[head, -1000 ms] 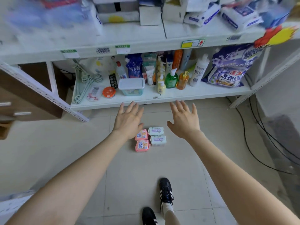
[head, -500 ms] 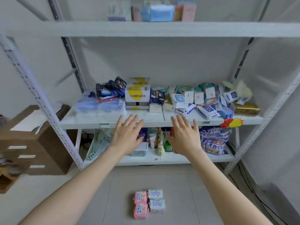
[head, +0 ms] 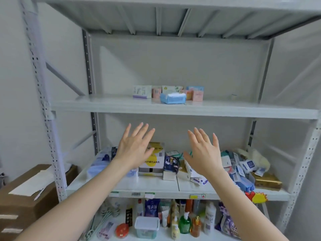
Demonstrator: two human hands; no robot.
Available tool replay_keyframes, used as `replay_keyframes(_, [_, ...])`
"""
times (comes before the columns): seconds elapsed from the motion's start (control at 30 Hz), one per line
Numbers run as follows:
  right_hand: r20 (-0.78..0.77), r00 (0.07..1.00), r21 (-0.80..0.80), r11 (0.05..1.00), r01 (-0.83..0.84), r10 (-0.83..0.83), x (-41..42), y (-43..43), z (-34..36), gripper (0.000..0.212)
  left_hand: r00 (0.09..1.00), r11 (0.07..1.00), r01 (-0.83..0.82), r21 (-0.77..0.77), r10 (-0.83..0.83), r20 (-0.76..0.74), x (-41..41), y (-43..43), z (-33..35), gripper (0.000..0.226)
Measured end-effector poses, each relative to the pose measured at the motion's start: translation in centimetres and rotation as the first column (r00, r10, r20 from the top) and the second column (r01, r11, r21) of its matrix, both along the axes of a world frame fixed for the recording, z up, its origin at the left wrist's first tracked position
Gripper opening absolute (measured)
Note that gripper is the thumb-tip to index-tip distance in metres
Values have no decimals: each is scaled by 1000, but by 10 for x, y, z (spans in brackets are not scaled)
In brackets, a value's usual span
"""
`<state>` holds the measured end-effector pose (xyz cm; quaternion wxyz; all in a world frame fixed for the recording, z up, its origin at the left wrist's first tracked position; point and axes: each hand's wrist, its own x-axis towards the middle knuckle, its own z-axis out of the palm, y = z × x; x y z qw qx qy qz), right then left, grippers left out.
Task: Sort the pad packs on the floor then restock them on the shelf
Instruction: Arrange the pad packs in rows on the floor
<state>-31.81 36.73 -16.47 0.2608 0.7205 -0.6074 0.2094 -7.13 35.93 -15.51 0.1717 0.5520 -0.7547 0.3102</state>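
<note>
My left hand [head: 134, 147] and my right hand [head: 204, 152] are stretched out in front of me, fingers straight and spread, holding nothing. Both hover in front of the grey metal shelf unit [head: 173, 108], at the height of the middle shelf. The upper shelf carries a small group of packs and boxes [head: 167, 93], among them a blue pack [head: 172, 98] at the front. The pad packs on the floor are out of view.
The middle shelf [head: 156, 186] is crowded with boxes and small packets. The bottom shelf holds bottles [head: 185, 223], a plastic tub [head: 147, 226] and a detergent bag. Brown cartons [head: 26, 197] stand to the left of the unit.
The view has swung up from the floor to the shelves, so the floor packs have dropped out of sight. Both hands stay open and raised before me.
</note>
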Motion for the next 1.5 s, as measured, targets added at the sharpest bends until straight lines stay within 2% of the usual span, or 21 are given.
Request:
replay_keyframes(0.3, [27, 1000, -89, 996, -2, 5, -27, -45, 47, 71, 1000, 997, -4, -83, 2, -23, -21, -49, 57, 70])
replay_keyframes(0.5, [24, 1000, -129, 992, -16, 19, -53, -93, 76, 68, 990, 994, 26, -103, -40, -137, -48, -95, 89, 68])
replay_keyframes(0.7, [95, 995, -160, 987, -24, 40, -73, -152, 97, 69, 945, 983, 137, -125, -168, -281, -69, -152, 119, 66])
replay_keyframes(0.83, [198, 979, -160, 987, -24, 56, -84, -196, 109, 67, 890, 972, 226, -56, -230, -395, -86, -204, 146, 70])
replay_keyframes(0.93, [309, 948, -164, 986, -29, 79, -94, -228, 116, 65, 837, 961, 273, 47, -213, -504, -99, -248, 163, 78])
replay_keyframes(1.13, [426, 902, -88, 996, -31, 66, -123, -301, 137, 69, 801, 930, 327, 167, -180, -570, -123, -338, 189, 88])
replay_keyframes(1.3, [473, 880, 18, 998, -62, 46, -143, -363, 158, 78, 802, 906, 337, 258, -132, -583, -141, -406, 197, 91])
replay_keyframes(1.5, [558, 827, 186, 962, -201, 65, -147, -436, 178, 91, 896, 870, 230, 437, -14, -444, -155, -474, 202, 88])
